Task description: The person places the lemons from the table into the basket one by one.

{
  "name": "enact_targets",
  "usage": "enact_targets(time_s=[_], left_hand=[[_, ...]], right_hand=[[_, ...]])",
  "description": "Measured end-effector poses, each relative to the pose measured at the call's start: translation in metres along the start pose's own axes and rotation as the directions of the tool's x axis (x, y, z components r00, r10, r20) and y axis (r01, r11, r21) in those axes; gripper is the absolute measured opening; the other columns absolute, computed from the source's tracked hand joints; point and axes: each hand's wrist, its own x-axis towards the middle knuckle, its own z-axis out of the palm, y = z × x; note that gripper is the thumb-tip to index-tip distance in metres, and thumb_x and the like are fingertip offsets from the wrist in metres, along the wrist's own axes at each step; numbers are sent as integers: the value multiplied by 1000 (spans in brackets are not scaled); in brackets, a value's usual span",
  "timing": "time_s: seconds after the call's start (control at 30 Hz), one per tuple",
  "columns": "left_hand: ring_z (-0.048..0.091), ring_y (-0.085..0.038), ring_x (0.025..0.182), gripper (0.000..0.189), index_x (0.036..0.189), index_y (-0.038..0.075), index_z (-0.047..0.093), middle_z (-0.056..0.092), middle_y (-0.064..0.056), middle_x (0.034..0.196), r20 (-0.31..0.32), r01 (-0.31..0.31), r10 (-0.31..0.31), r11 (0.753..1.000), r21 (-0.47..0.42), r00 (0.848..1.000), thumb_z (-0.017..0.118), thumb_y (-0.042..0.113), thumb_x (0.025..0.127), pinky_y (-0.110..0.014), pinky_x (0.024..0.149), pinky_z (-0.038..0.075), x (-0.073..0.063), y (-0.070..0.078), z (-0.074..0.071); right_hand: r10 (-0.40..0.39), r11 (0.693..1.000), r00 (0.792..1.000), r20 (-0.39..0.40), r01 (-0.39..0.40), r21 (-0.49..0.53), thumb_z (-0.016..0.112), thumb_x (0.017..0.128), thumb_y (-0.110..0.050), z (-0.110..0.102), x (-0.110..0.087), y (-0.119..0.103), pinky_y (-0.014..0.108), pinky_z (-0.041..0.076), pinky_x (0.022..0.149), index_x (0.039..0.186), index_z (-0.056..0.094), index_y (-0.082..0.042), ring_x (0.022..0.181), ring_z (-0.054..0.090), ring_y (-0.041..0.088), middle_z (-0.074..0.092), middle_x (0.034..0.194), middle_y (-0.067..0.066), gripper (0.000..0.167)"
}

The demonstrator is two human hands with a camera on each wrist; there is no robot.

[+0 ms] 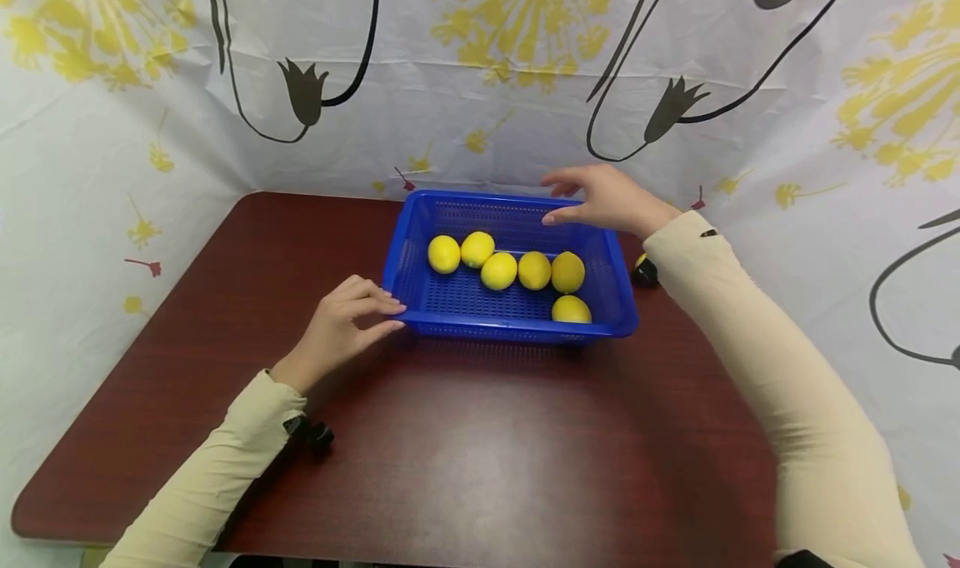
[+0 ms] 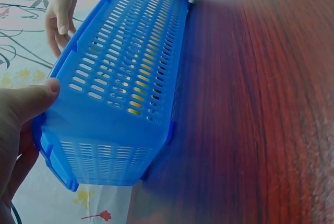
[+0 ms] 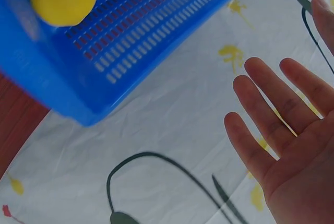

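Observation:
A blue plastic basket [image 1: 480,326] with slotted walls stands on the table, holding several yellow lemons [image 1: 498,271]. At its near left corner, my left hand [image 1: 341,326] grips the rim, thumb [image 2: 44,98] on the outer side and fingers partly hidden behind the rim. My right hand [image 1: 603,201] hovers over the basket's far right corner with nothing in it. Its fingers [image 3: 266,98] are spread and relaxed, apart from the basket in the right wrist view. Through the slots in the left wrist view, yellow of the lemons [image 2: 138,96] shows.
The dark red-brown table [image 1: 465,451] extends in front of the basket and to its left. A white cloth [image 1: 487,135] with yellow and grey flower prints hangs behind and at both sides. Beside the right sleeve sits a small black object [image 1: 645,274] with a yellow patch.

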Motion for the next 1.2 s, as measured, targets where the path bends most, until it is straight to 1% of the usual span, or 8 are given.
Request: enact_targets(time_s=[0.17, 0.3, 0.53, 0.67, 0.77, 1.0, 1.07, 1.2], left_hand=[[57, -16, 88, 24, 93, 12, 80, 72, -3, 92, 8, 10, -10, 1000, 23, 1000, 89, 9, 70, -21, 76, 45, 1, 4, -2], [58, -16, 89, 24, 93, 11, 80, 72, -3, 92, 12, 25, -25, 999, 26, 1000, 89, 10, 71, -20, 77, 45, 2, 5, -2], [59, -17, 90, 24, 93, 10, 80, 72, -4, 92, -2, 32, -32, 999, 17, 999, 89, 9, 70, -19, 81, 46, 2, 8, -1], [59, -17, 91, 24, 93, 10, 80, 73, -4, 92, -6, 41, -40, 999, 13, 999, 89, 10, 71, -17, 83, 46, 2, 8, -1], [59, -17, 90, 24, 93, 9, 80, 72, -4, 92, -10, 40, -40, 999, 11, 999, 89, 9, 70, -17, 83, 46, 2, 8, 0], [58, -17, 90, 25, 92, 10, 80, 72, -4, 91, -6, 53, -53, 999, 7, 999, 89, 8, 69, -17, 83, 45, 2, 8, 0], [59, -16, 91, 25, 92, 10, 80, 73, -3, 91, -5, 56, -56, 998, 7, 998, 89, 8, 69, -17, 83, 45, 2, 8, 0], [59, -17, 90, 26, 92, 9, 80, 73, -4, 91, -9, 51, -51, 999, 0, 999, 90, 8, 68, -17, 83, 45, 2, 7, 0]], right_hand=[[25, 999, 999, -25, -24, 35, 70, 87, -53, -7, -15, 14, 55, 43, 106, 147, 48, -21, 130, 53, 32, 60, 140, 12, 71], [52, 997, 997, -48, -50, 60, 69, 88, -52, -13, -30, 27, 57, 40, 108, 148, 46, -20, 130, 53, 33, 57, 143, 13, 72], [99, 992, 988, -115, -89, 92, 71, 89, -47, -16, -50, 54, 58, 39, 107, 146, 49, -18, 126, 54, 37, 59, 140, 17, 68], [144, 985, 980, -140, -128, 118, 71, 88, -48, -14, -57, 71, 60, 39, 105, 146, 49, -18, 126, 53, 40, 59, 138, 19, 69], [184, 978, 972, -144, -166, 129, 70, 88, -51, -12, -61, 82, 61, 39, 104, 147, 48, -17, 126, 52, 42, 58, 139, 21, 72], [283, 950, 952, -120, -261, 172, 69, 87, -55, -4, -67, 106, 64, 35, 106, 150, 42, -16, 130, 46, 44, 52, 144, 24, 79], [294, 947, 948, -120, -272, 172, 69, 86, -56, 0, -68, 113, 65, 35, 106, 151, 41, -16, 130, 46, 44, 51, 144, 25, 81], [290, 950, 949, -124, -269, 159, 71, 86, -52, 9, -70, 126, 65, 36, 106, 152, 39, -14, 129, 49, 45, 51, 144, 26, 82]])
